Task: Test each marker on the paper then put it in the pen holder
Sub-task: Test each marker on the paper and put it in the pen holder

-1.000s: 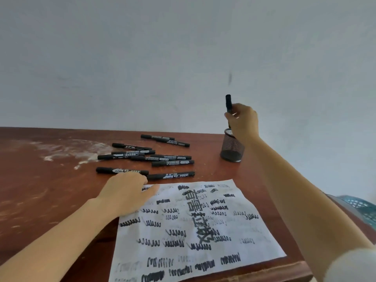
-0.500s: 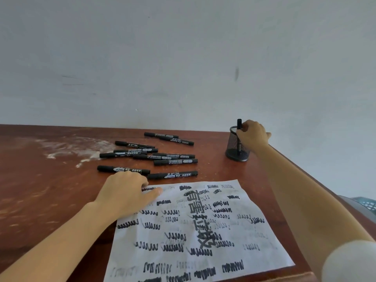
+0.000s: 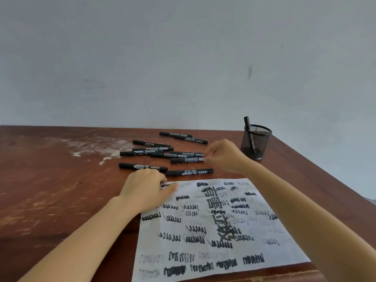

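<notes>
At the far left the brown surface [image 3: 50, 200] carries a pale powdery smear [image 3: 95, 145]. Next comes the left hand [image 3: 146, 187], lying palm down with its fingers fairly straight, pressing on the top left corner of the paper [image 3: 213, 231]. The sheet lies at the near edge and is crowded with black test scribbles. Beyond that hand the loose markers [image 3: 146, 153] lie flat in a scatter, some side by side and touching, all black. Further right, the right hand [image 3: 221, 157] sits at the right end of one marker [image 3: 186, 160] in the middle of the scatter. Its fingers are curled with the tips at that end, but I cannot tell whether they already pinch it. At the far right, well apart from the paper, stands the mesh pen holder [image 3: 256, 143]. A single stored marker [image 3: 248, 131] leans inside it, its top above the rim.

The step in hand looks like picking the next marker to test. These should be light, stiff plastic sticks, smooth and round, so one is likely to roll or nudge its neighbours if dragged by the tip. A pinch of thumb and two fingers round the barrel, lifting it straight up, seems safest. The paper is thin and may slide once the left hand lets go
</notes>
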Tool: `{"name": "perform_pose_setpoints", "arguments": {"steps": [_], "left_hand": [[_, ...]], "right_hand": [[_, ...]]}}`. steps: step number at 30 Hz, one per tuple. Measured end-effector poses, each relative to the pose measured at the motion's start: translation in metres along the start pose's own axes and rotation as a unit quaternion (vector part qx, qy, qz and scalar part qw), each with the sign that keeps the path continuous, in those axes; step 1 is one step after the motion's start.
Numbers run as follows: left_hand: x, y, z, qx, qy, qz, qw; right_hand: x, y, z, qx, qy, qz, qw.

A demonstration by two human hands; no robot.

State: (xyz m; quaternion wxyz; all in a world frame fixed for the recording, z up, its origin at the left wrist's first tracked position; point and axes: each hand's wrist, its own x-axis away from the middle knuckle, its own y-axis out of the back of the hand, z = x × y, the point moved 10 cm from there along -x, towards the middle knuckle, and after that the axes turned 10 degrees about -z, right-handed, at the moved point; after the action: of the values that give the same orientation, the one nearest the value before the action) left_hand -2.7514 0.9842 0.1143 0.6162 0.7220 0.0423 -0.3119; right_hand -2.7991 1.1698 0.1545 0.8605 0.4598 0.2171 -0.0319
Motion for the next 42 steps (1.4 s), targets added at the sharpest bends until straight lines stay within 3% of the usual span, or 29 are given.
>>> {"name": "perform_pose_setpoints", "arguments": {"steps": [4, 8, 11, 16, 22, 25, 28, 30, 35, 42], "left_hand": [[0.003, -0.002, 0.004, 0.027, 0.014, 0.017, 0.999], [0.007, -0.001, 0.008, 0.084, 0.025, 0.042, 0.995], [0.011, 0.003, 0.018, 0.194, 0.07, 0.044, 0.977], [0.005, 0.041, 0.03, 0.243, 0.104, -0.092, 0.96], [0.003, 0.054, 0.014, 0.251, 0.056, -0.101, 0.961], [0.002, 0.068, 0.012, 0.255, 0.043, -0.136, 0.956], [0.003, 0.081, 0.004, 0.258, 0.024, -0.16, 0.953], [0.003, 0.083, -0.003, 0.261, 0.012, -0.157, 0.952], [0.007, 0.075, -0.02, 0.269, -0.027, -0.139, 0.953], [0.004, 0.056, -0.022, 0.27, 0.004, -0.078, 0.96]], "right_hand": [[0.011, -0.039, 0.016, 0.035, 0.019, 0.092, 0.995], [0.018, -0.049, 0.017, 0.103, 0.029, 0.103, 0.989], [0.022, -0.041, 0.02, 0.112, 0.027, 0.086, 0.99], [0.028, -0.017, 0.049, -0.007, 0.041, 0.05, 0.998], [0.033, -0.005, 0.072, -0.145, 0.025, 0.032, 0.989], [0.037, -0.004, 0.062, -0.315, -0.065, 0.036, 0.946], [0.042, -0.015, 0.056, -0.494, -0.177, 0.033, 0.851], [0.046, -0.026, 0.057, -0.552, -0.221, 0.025, 0.804], [0.053, -0.043, 0.069, -0.526, -0.224, 0.018, 0.821], [0.05, -0.048, 0.069, -0.539, -0.231, 0.024, 0.81]]}}
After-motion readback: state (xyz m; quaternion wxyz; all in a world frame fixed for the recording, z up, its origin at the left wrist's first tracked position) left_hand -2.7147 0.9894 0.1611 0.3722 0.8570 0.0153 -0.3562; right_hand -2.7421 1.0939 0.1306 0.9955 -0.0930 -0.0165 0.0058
